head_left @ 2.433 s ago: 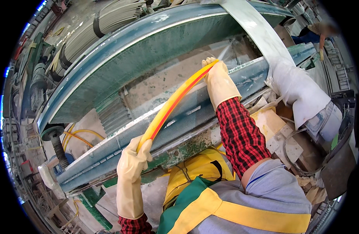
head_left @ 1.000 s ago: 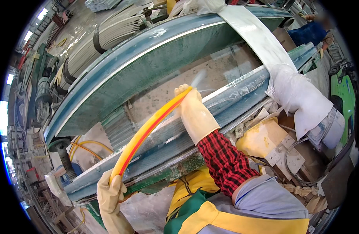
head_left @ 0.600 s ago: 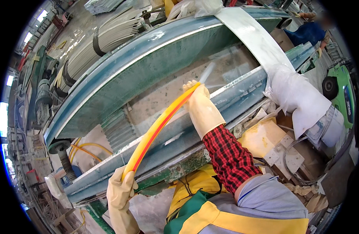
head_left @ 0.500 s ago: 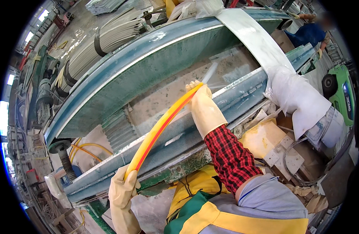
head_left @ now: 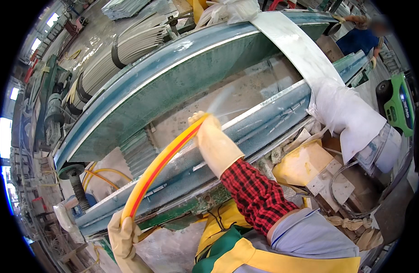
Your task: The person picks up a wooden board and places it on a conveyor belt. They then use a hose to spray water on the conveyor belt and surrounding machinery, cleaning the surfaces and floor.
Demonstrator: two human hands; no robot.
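Note:
A yellow hose with a red stripe arches between my gloved hands. My right hand, in a cream rubber glove, is closed around the hose near its outlet. Out of that end a jet of water sprays away to the upper right. Lower left, my left hand, gloved alike, grips the hose further back. Beneath the jet lies a long bow-shaped frame with blue-green sides, its inner floor wet and stained. My right forearm crosses over the frame's near side.
A white slab spans the frame at right, beside plastic-wrapped material. Grey curved strips lie strapped beyond the far side. A threaded post stands at left. A green machine and another person are at far right.
Both hands have moved left with the hose, the right one also slightly nearer me. The water jet has shifted left along the inside of the frame.

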